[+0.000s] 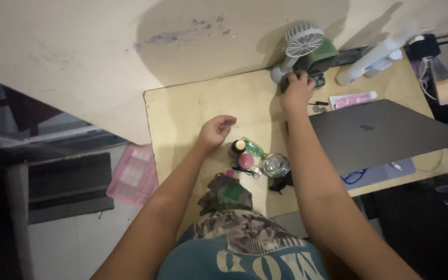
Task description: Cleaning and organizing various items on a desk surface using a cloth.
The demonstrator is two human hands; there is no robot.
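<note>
My right hand [296, 89] reaches to the far edge of the wooden desk [193, 111] and grips a dark object at the base of a small white desk fan [303, 41], next to a green stand [320, 58]. What exactly the fingers hold is hidden. My left hand [215, 130] hovers loosely curled over the middle of the desk, holding nothing. Just in front of it lies a cluster of small things: a dark little jar [237, 147], a green bottle [253, 148], a pink round item [246, 161] and a clear glass jar [275, 165].
A closed grey laptop [379, 132] fills the right of the desk, with a pink tube [352, 99] behind it. A white device [372, 59] and cables lie at the back right. A pink plastic tray [133, 176] sits on the floor to the left.
</note>
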